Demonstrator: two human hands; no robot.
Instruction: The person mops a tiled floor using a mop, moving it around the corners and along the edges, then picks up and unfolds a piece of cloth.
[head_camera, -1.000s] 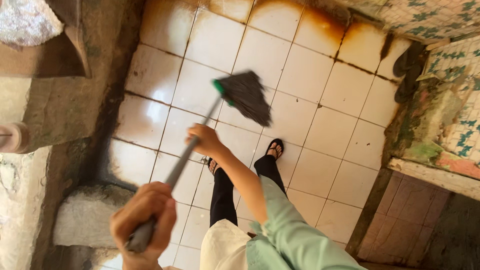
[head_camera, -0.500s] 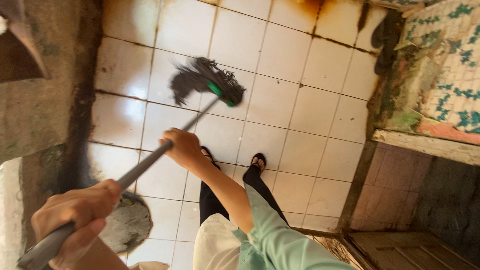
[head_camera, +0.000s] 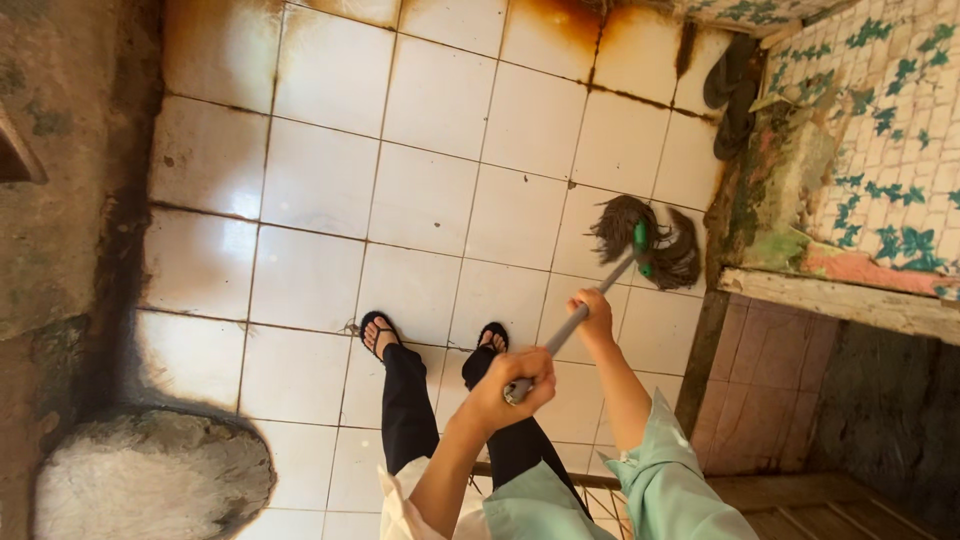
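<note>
Both my hands grip a mop by its grey metal handle (head_camera: 566, 332). My left hand (head_camera: 515, 385) is closed around the handle's top end, close to my body. My right hand (head_camera: 594, 314), on a pale green sleeve, grips the handle a little lower. The dark stringy mop head (head_camera: 672, 250) with a green collar (head_camera: 641, 244) rests on the white tiled floor (head_camera: 320, 180), near the right wall's base. My feet in black sandals (head_camera: 378, 331) stand on the tiles just left of the handle.
Rust-brown stains mark the far tiles. A pair of dark sandals (head_camera: 730, 88) lies in the far right corner. A wall tiled with green leaf patterns (head_camera: 890, 120) and a mossy ledge (head_camera: 840, 298) bound the right; a rough concrete wall and a rounded concrete lump (head_camera: 150, 475) bound the left.
The mop head has swept from the middle-left tiles to the right, by the wall's base. My left hand has drawn in from the lower left toward my body.
</note>
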